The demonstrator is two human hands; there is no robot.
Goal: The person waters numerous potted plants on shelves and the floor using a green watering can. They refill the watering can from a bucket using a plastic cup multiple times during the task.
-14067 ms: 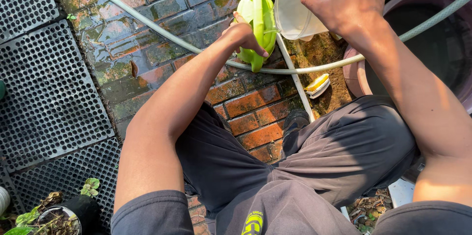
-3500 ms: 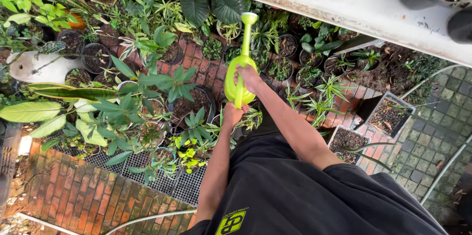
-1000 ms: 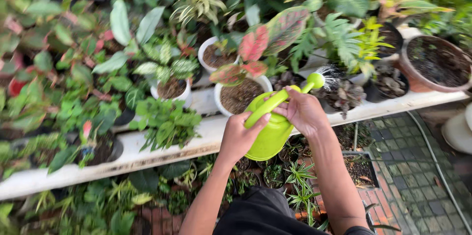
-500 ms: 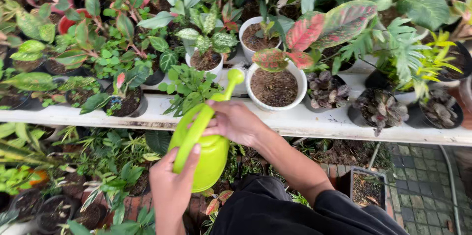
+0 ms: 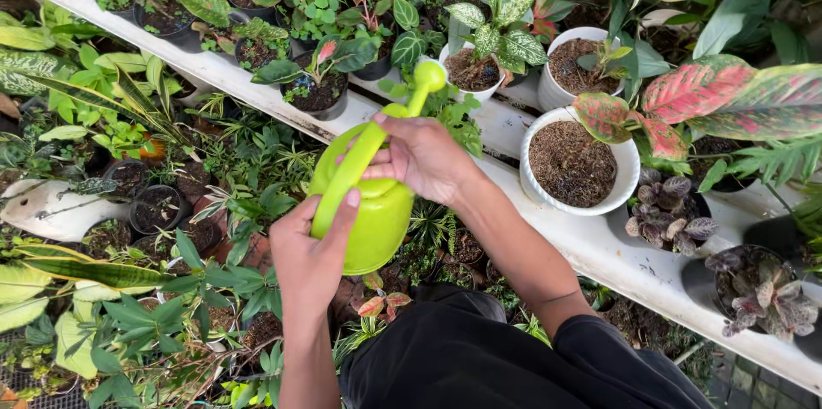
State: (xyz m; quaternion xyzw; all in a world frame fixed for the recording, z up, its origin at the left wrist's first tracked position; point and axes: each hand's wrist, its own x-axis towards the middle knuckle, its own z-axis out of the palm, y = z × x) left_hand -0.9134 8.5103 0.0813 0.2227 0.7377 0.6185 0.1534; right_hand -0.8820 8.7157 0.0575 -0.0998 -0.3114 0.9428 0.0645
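Observation:
A lime-green plastic watering can (image 5: 377, 212) is held in front of me, above a white shelf (image 5: 599, 246) of potted plants. My left hand (image 5: 310, 255) supports the can's body from below and behind, thumb on its side. My right hand (image 5: 424, 156) grips the can's handle on top. The long spout with its round nozzle (image 5: 428, 77) points up toward a small dark pot holding a leafy plant with a reddish leaf (image 5: 318, 88) and a white pot with patterned green leaves (image 5: 479, 66). No water stream is visible.
A large white pot of brown soil (image 5: 575, 165) with a pink-and-green leafed plant (image 5: 693, 96) stands right of the can. Dark small pots (image 5: 753, 289) line the shelf at right. Below the shelf, dense potted plants (image 5: 154, 203) crowd the ground at left.
The view has swung left along the shelf. The can has tipped so its spout points up toward the pots, and my left hand has come up onto the can's body.

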